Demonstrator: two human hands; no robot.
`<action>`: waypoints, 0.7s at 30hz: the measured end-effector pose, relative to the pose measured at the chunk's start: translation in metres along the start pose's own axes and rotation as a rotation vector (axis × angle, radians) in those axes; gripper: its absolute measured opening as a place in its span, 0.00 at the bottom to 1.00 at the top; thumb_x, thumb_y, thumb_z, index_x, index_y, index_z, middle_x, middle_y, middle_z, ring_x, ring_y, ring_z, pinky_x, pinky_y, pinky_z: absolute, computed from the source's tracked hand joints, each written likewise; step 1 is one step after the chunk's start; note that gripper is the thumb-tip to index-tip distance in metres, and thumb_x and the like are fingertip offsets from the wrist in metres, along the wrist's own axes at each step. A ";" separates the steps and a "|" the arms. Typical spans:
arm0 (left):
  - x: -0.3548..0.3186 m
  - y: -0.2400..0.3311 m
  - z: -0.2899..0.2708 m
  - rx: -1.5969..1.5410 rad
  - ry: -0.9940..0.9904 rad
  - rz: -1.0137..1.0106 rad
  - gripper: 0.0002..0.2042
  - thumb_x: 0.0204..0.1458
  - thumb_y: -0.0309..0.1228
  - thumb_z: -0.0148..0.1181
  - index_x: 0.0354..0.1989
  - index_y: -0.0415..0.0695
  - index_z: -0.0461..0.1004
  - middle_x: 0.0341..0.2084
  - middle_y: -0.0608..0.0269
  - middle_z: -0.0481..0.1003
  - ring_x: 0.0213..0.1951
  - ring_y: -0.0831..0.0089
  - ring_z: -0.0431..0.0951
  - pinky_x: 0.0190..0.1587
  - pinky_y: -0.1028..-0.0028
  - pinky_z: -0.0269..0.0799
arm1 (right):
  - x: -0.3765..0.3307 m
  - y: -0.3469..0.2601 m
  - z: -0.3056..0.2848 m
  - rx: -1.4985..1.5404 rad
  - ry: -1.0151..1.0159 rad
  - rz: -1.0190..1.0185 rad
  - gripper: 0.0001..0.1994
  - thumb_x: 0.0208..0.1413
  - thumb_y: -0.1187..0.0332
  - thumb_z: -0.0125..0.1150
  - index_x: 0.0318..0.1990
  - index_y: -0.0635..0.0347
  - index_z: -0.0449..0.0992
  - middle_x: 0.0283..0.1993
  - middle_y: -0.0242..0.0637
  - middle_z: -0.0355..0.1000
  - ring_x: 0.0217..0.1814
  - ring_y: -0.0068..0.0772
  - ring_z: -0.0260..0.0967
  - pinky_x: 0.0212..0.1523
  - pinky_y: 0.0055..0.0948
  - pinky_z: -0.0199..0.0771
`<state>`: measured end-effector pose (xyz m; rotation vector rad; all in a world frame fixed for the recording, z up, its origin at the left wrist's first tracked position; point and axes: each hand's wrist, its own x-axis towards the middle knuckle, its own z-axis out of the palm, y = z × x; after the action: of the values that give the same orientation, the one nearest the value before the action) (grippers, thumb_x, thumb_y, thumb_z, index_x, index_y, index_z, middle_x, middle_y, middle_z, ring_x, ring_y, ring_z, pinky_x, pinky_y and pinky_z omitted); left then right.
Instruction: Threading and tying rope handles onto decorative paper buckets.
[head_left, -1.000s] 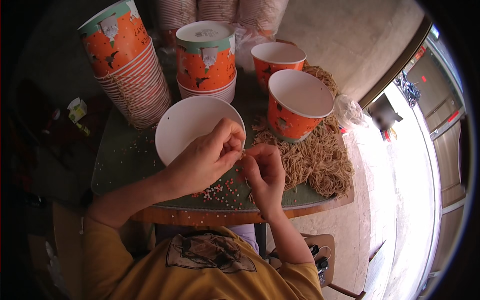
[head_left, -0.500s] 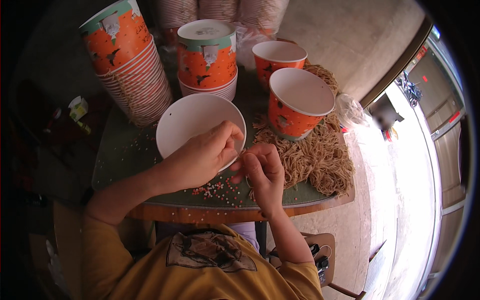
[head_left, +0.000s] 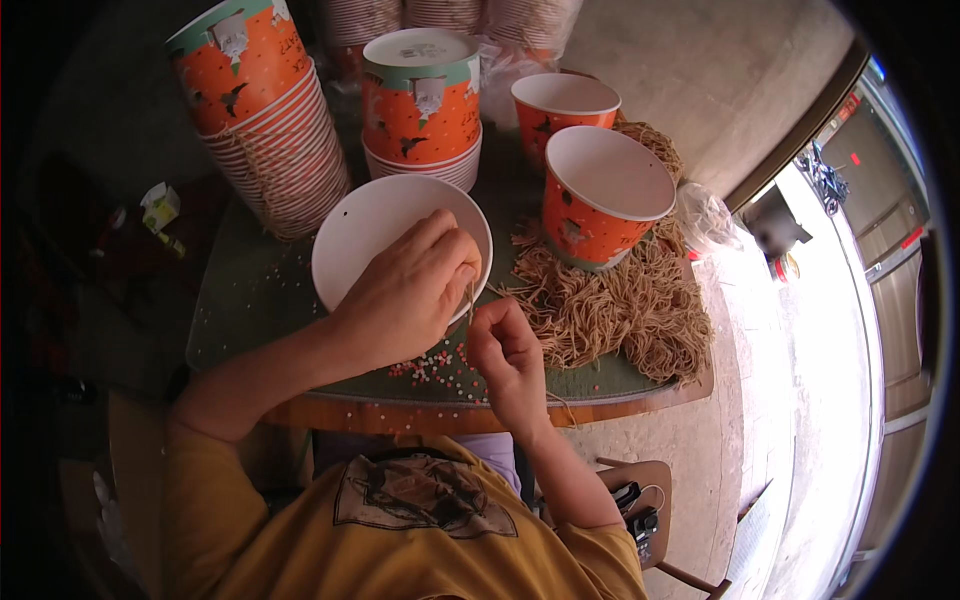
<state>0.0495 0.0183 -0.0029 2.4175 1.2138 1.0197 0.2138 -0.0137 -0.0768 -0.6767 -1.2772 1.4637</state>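
A white-lined paper bucket (head_left: pixel 365 225) leans toward me at the middle of the table, its mouth facing me. Over its right rim is my left hand (head_left: pixel 420 280), fingers curled in a pinch on a thin tan string (head_left: pixel 471 297). Just below and to the right, my right hand (head_left: pixel 508 355) pinches the lower part of that string; its fingertips are partly hidden. A loose strand end (head_left: pixel 563 408) trails beside my right wrist. Small pink and white beads (head_left: pixel 437 368) lie scattered on the green tabletop under my hands.
A tangled heap of tan strings (head_left: pixel 640 325) covers the table's right side, with an orange paper bucket (head_left: pixel 600 205) standing on it and another bucket (head_left: pixel 565 100) behind. Upturned stacked buckets (head_left: pixel 275 130) rise at left, a shorter stack (head_left: pixel 420 110) at centre back. Plastic-wrapped stacks (head_left: pixel 440 15) stand farther back.
My right hand has moved slightly left and its fingers have closed in a pinch. The string now shows between my hands. The view has shifted a little.
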 end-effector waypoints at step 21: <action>-0.110 0.018 -0.012 0.202 0.388 -0.300 0.13 0.48 0.26 0.65 0.41 0.40 0.69 0.34 0.58 0.68 0.37 0.61 0.72 0.38 0.67 0.70 | -0.035 0.002 0.038 -0.020 -0.148 0.404 0.08 0.64 0.67 0.53 0.40 0.63 0.73 0.26 0.26 0.72 0.28 0.12 0.68 0.29 0.16 0.70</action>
<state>0.0072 -0.0796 -0.0384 2.1372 1.8228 1.3632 0.1900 -0.0595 -0.0756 -0.8913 -1.3196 1.8591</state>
